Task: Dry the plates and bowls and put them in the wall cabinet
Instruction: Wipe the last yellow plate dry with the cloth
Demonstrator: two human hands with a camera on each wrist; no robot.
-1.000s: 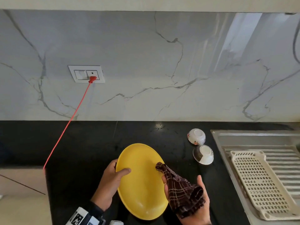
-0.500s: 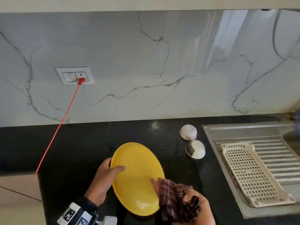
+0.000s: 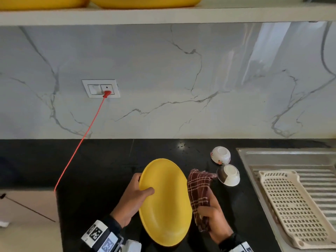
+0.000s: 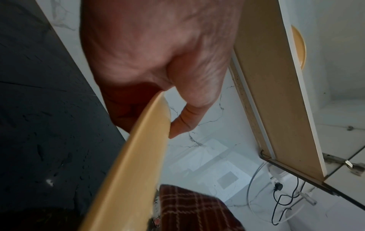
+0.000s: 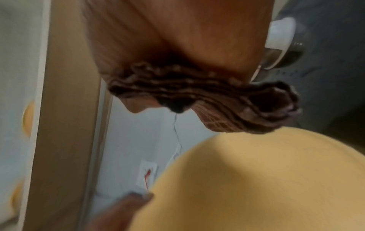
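Low in the frame's centre, the left grip (image 3: 135,199) is clasping a glossy, oval yellow plate (image 3: 167,206) tilted above the black desk (image 3: 101,166); the right grip (image 3: 214,220) is clutching a checked maroon cloth (image 3: 199,193) beside it.

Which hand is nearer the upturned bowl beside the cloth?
Right. The right hand, gripping the cloth, sits just below-left of that bowl; the left hand is across the plate.

You've got the yellow plate (image 3: 164,202) tilted above the table (image 3: 91,170), checked cloth (image 3: 199,195) at its right edge. Two small white bowls (image 3: 220,155) (image 3: 229,175) sit upside down on the table, right of it. More yellow dishes (image 3: 143,1) sit on the cabinet shelf (image 3: 163,15).
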